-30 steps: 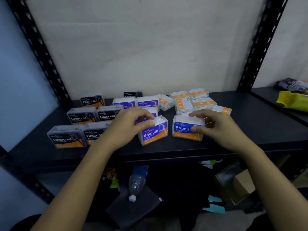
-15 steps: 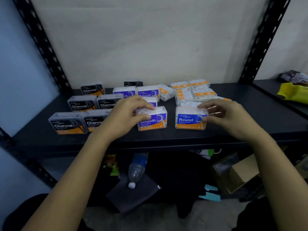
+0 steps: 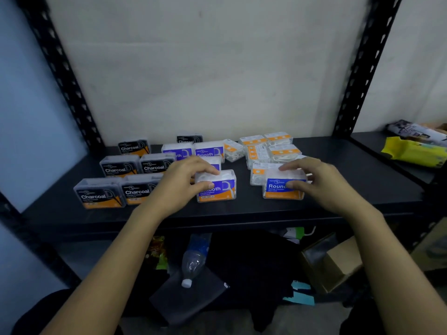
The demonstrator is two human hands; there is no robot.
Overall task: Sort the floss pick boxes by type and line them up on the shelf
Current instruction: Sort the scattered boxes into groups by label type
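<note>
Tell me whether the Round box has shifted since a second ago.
Yes. The Round box slid right, farther from the front-left Charcoal box, gripped by the right hand.

The black shelf bears Charcoal boxes at left, Smooth boxes in the middle, Round box and orange-topped boxes at right.

Dull white wall at back, dim light. Pale blue panel on left. Black perforated steel uprights, left upright and right upright, with a black shelf between them. Second shelf adjoins at right. Underneath: grey floor, plastic bottle, cardboard box, dark cloth.
</note>
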